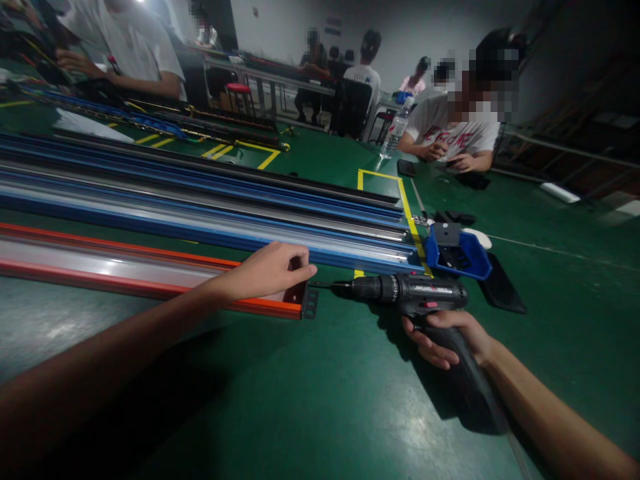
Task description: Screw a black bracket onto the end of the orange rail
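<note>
My right hand [460,340] is wrapped around the grip of a black cordless drill [433,291]. The drill points left, and its long thin bit [323,285] reaches the black end cap [310,303] of an orange-red metal profile [275,308]. Whether the bit sits in a screw is too small to make out. Over that same end of the profile, my left hand [275,270] is closed with curled fingers, gripping it just behind the cap. Its fingertips are partly hidden.
Several blue and black profiles [300,237] lie side by side behind the orange-red one. A blue bin [463,263] with black parts stands beyond the drill, beside a dark flat phone-like object [503,287]. A water bottle [393,133] and co-workers are farther back.
</note>
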Demonstrator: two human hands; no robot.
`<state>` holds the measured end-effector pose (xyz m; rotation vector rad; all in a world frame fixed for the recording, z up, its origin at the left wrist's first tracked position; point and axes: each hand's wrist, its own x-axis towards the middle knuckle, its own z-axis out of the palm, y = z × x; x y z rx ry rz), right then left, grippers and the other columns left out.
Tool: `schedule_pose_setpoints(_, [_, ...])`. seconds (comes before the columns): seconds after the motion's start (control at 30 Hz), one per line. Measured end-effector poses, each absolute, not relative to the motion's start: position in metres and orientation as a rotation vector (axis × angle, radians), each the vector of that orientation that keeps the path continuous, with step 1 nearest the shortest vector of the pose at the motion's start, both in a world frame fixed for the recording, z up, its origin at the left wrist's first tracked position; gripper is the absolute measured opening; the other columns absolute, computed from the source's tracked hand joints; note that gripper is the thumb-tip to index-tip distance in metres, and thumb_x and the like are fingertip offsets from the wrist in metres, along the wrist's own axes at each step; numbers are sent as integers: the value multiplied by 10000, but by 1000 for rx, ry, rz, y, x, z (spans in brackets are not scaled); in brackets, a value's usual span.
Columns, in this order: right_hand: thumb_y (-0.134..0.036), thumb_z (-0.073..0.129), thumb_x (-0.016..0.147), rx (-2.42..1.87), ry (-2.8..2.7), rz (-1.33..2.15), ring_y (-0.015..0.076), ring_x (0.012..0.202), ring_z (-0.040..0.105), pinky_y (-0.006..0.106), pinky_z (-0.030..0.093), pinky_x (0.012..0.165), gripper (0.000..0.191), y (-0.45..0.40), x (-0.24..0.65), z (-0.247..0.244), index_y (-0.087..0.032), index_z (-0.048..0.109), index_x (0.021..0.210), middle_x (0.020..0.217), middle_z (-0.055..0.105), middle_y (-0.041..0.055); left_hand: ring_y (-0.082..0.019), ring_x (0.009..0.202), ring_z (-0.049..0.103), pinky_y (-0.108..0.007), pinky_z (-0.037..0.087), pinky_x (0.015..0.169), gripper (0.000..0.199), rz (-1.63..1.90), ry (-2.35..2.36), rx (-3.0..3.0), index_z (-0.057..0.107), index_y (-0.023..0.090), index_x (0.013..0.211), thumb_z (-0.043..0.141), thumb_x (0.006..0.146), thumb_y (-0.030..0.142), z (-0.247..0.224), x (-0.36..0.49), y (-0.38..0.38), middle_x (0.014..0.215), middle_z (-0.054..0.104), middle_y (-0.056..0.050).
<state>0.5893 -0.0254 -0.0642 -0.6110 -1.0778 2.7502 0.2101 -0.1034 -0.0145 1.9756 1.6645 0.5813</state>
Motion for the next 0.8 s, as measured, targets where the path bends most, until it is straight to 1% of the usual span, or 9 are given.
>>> schedule_pose_setpoints(0.27, [-295, 550, 926, -576, -1117, 2731, 31, 387, 422, 187, 480, 458, 293, -26, 589, -65, -70, 661, 1078, 765, 614, 37, -145, 637, 574, -266, 346, 605, 327, 580, 1665, 1976, 604, 188, 743, 537, 935, 444, -14, 210, -104, 688, 657, 0])
schedule_pose_setpoints(0.4, [-287, 541, 922, -587, -1096, 2733, 28, 378, 404, 188, 471, 456, 302, -26, 589, -64, -53, 663, 1070, 765, 621, 48, -141, 638, 576, -269, 345, 608, 318, 579, 1670, 1985, 604, 192, 746, 542, 934, 441, -16, 209, -104, 695, 659, 6])
schedule_pose_setpoints(0.57, [-287, 548, 922, -580, -1090, 2734, 35, 376, 419, 200, 461, 448, 311, -25, 589, -66, -43, 659, 1081, 764, 628, 54, -140, 634, 576, -273, 342, 604, 326, 584, 1666, 1990, 606, 193, 748, 539, 936, 451, -16, 208, -104, 696, 660, 7])
schedule_pose_setpoints(0.8, [-295, 556, 922, -611, -1071, 2745, 34, 391, 454, 191, 488, 468, 302, -26, 590, -65, -54, 655, 1076, 774, 630, 49, -136, 635, 577, -271, 340, 600, 327, 576, 1662, 1991, 610, 191, 752, 539, 937, 452, -16, 209, -103, 703, 664, 9])
